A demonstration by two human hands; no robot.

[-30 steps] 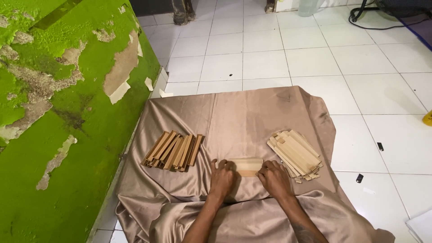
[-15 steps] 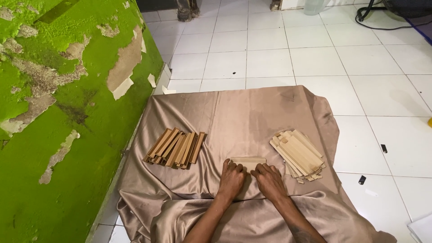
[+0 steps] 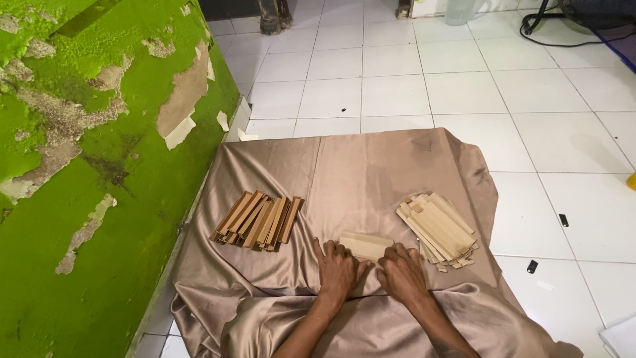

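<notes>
A flat tan cardboard piece (image 3: 365, 244) lies on a shiny brown cloth (image 3: 371, 172) spread on the floor. My left hand (image 3: 336, 270) presses on its near left edge and my right hand (image 3: 400, 272) on its near right edge, fingers bent over the card. A row of folded brown cardboard pieces (image 3: 259, 221) lies to the left of my hands. A stack of flat pale cardboard blanks (image 3: 438, 229) lies to the right, close to my right hand.
A green wall with peeling paint (image 3: 86, 166) runs along the left edge of the cloth. White floor tiles (image 3: 530, 113) surround the cloth, with two small dark bits (image 3: 563, 220) at the right and black cables (image 3: 550, 26) at the back.
The view has shifted slightly. Both hands have drawn closer together over the near edge of the flat cardboard piece, which has stayed in the same spot on the cloth.
</notes>
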